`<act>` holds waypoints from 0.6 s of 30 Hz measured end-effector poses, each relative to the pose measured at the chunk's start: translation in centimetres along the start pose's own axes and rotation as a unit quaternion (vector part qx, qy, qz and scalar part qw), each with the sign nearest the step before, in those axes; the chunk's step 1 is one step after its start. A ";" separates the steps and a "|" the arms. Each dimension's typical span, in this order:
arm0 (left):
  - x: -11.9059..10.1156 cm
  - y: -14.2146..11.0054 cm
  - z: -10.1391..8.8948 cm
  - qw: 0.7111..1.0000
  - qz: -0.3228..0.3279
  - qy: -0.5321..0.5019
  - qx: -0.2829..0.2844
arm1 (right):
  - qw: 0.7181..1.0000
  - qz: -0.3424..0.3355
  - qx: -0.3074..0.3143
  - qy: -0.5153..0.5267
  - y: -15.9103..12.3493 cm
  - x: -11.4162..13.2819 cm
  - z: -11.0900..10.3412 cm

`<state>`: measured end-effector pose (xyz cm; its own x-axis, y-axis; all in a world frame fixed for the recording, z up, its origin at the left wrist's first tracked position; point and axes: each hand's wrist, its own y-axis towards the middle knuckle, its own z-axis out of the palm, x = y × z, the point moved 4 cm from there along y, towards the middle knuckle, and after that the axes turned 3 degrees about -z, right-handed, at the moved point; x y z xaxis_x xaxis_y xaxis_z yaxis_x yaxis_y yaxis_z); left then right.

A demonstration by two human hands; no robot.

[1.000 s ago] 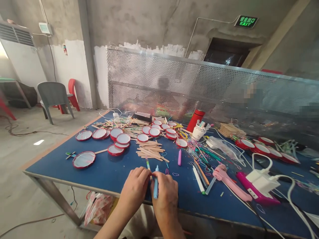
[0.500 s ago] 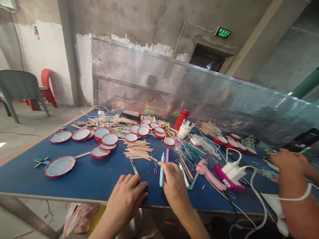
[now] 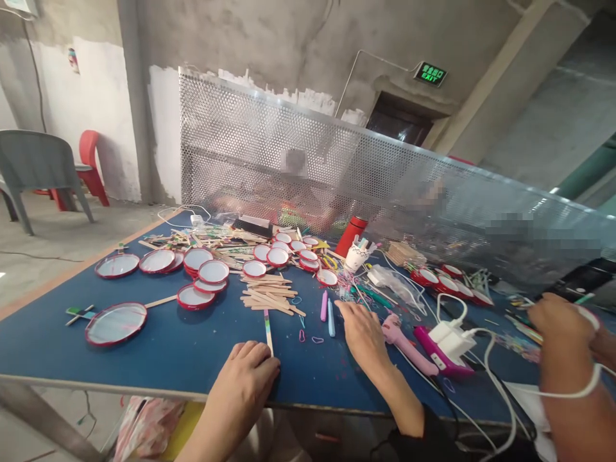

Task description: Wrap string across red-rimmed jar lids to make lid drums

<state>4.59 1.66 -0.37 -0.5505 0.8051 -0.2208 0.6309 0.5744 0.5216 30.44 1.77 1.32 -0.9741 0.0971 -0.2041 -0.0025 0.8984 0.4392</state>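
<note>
My left hand (image 3: 245, 378) rests on the blue table (image 3: 183, 350) near its front edge, fingers loosely bent and holding nothing. The near end of a painted wooden stick (image 3: 267, 324) lies at its fingertips. My right hand (image 3: 363, 333) is stretched forward flat on the table, open. Just left of its fingers lie a light blue pen (image 3: 331, 319) and a pink pen (image 3: 324, 305). A pink glue gun (image 3: 404, 340) lies at its right side.
Red-rimmed round discs (image 3: 118, 323) and a pile of plain wooden sticks (image 3: 269, 298) cover the left and middle. A white charger (image 3: 450, 333), cables, a red bottle (image 3: 351, 234) and a perforated metal screen (image 3: 385, 186) stand beyond. Another person's hand (image 3: 563, 321) is at the right.
My hands have parted. The right hand carried the light blue pen forward, laid it beside the pink pen and let go. The left hand stayed by the stick. My view swung right.
</note>
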 end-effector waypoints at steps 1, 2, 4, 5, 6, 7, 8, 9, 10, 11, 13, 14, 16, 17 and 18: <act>0.0 0.0 0.0 1.000 0.000 0.000 0.002 | 1.000 0.004 -0.003 0.000 0.0 -0.3 -0.1; 0.0 0.0 0.0 1.000 0.001 0.001 0.004 | 1.000 0.008 -0.006 0.001 -0.1 -0.7 -0.2; 0.0 0.0 0.0 1.000 0.005 0.005 0.008 | 1.000 0.016 -0.015 0.003 0.0 -1.4 -0.5; 0.0 0.0 0.0 1.000 0.009 0.006 0.009 | 1.000 0.022 -0.019 0.005 0.0 -1.9 -0.7; -0.1 0.0 0.1 1.000 0.015 0.006 0.009 | 0.999 0.028 -0.023 0.005 0.0 -2.4 -0.9; -0.1 -0.1 0.1 1.000 0.020 0.005 0.009 | 0.999 0.035 -0.027 0.005 0.0 -3.0 -1.1; 0.0 -0.1 0.2 1.000 0.025 0.001 0.006 | 0.999 0.044 -0.030 0.004 0.0 -3.7 -1.3; 0.0 -0.2 0.2 1.000 0.028 -0.004 -0.002 | 0.998 0.055 -0.031 0.002 -0.1 -4.5 -1.4; 0.2 -0.3 0.2 0.999 0.029 -0.011 -0.015 | 0.997 0.068 -0.032 -0.002 -0.4 -5.5 -1.6; 0.3 -0.4 0.2 0.999 0.027 -0.021 -0.033 | 0.996 0.083 -0.032 -0.007 -0.7 -6.5 -1.8; 0.8 -0.6 0.2 0.996 0.017 -0.043 -0.082 | 0.993 0.112 -0.026 -0.020 -1.6 -8.6 -2.1; 1.0 -0.7 0.1 0.993 0.012 -0.053 -0.103 | 0.992 0.123 -0.019 -0.026 -2.1 -9.5 -2.2; 1.2 -0.8 0.1 0.989 0.013 -0.064 -0.131 | 0.990 0.138 0.002 -0.035 -3.2 -11.0 -2.2; 1.3 -0.8 0.2 0.989 0.017 -0.062 -0.134 | 0.989 0.142 0.015 -0.037 -3.7 -11.4 -2.0; 1.2 -0.7 0.2 0.989 0.025 -0.057 -0.132 | 0.988 0.145 0.026 -0.036 -4.1 -11.6 -1.9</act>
<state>3.58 2.26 -1.19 -0.4474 0.8514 -0.2738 0.4831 0.4877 0.7272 41.37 -3.87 3.51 -0.9132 0.3832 -0.1385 0.2887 0.8483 0.4439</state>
